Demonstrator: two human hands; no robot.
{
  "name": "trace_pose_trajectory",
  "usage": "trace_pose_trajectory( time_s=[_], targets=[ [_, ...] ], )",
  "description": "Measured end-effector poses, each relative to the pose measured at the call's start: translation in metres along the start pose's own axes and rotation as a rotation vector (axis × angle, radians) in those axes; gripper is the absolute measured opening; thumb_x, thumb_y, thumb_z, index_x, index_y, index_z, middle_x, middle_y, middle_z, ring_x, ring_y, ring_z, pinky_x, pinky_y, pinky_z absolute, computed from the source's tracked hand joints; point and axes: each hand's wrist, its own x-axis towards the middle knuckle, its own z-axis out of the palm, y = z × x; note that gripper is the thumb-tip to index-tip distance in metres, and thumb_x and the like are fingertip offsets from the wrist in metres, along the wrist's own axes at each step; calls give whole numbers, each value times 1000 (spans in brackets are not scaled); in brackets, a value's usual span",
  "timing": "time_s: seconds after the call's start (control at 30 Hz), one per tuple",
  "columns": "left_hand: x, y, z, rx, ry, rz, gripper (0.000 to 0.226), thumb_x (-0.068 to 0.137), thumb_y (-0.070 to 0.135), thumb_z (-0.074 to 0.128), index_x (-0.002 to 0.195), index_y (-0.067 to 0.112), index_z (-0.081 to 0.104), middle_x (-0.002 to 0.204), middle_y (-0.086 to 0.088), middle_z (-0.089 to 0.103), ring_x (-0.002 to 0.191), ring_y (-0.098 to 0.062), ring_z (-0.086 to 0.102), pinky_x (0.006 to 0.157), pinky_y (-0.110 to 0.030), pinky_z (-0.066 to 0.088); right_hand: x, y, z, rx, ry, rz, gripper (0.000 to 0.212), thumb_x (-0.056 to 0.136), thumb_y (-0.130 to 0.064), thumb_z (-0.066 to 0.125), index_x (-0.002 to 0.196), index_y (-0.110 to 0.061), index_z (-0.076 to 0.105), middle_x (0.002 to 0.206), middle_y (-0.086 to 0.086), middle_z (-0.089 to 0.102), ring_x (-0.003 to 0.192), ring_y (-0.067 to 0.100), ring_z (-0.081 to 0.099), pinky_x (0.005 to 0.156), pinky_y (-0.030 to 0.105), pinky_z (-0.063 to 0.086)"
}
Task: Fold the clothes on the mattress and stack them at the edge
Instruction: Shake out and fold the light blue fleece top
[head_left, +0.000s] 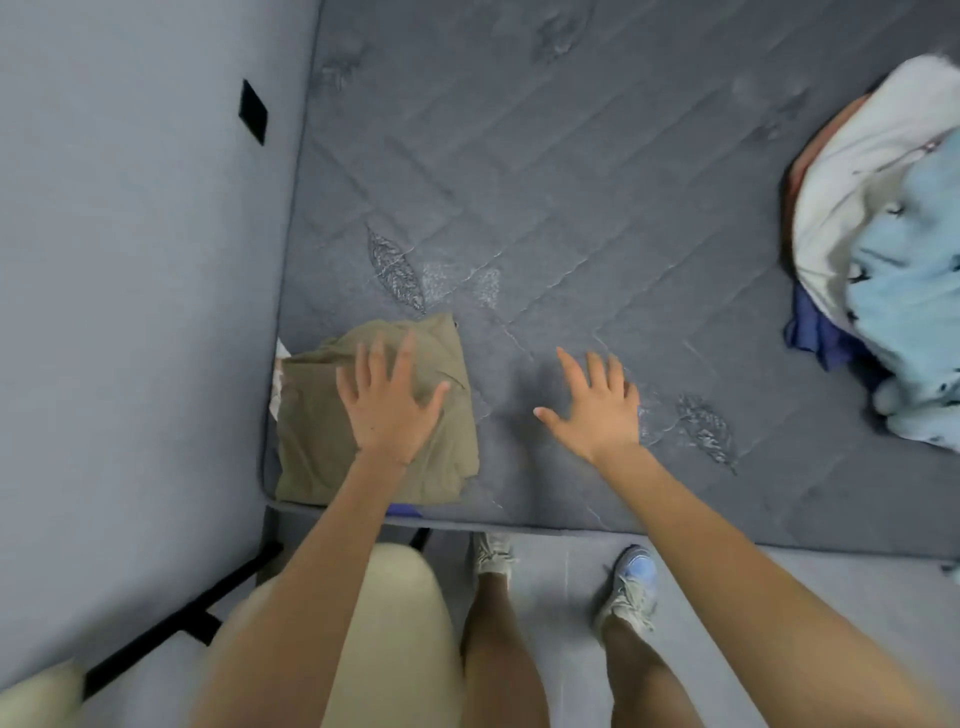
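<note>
Left hand flat on a folded khaki garment at the mattress corner, right hand spread beside it.

The folded khaki garment (317, 447) lies at the near left corner of the grey quilted mattress (571, 208), right at its front edge and close to the wall (130, 312). The left hand (389, 410) rests on top of it, fingers (402, 358) straight and spread, gripping nothing. The right hand (597, 410) is over bare mattress just beside the garment, its fingers (571, 371) also spread and empty; whether it touches the surface cannot be told. Well apart, at the right edge of the view, sits a heap of unfolded clothes (852, 208), white, light blue and dark blue. Below the mattress edge stand the person's sneakers (631, 587).
</note>
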Motion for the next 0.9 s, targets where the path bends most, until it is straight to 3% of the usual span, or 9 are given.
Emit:
trace_pose_trajectory(
  time_s=[0.23,0.57,0.9],
  targets=[
    [-24,156,5,8,-7,215,76,86,62,52,151,33,23,160,-4,18,148,-27,9,116,-54,4,-34,121,-48,54,81,108,82,87,-63,48,153,-36,6,162,3,4,148,31,-3,117,52,11],
    [-118,361,13,-29,-49,257,76,87,63,49,151,34,19,162,1,4,149,-23,-1,117,-53,-2,-128,313,-123,97,91,235,83,89,-65,45,153,-37,-1,162,1,0,148,31,-4,118,53,11],
    [-152,452,-20,3,-47,330,76,88,67,43,152,36,14,162,2,5,148,-21,-9,116,-54,-8,-172,390,-179,67,162,201,80,91,-62,44,153,-33,3,162,4,1,148,31,-3,117,53,8]
  ],
)
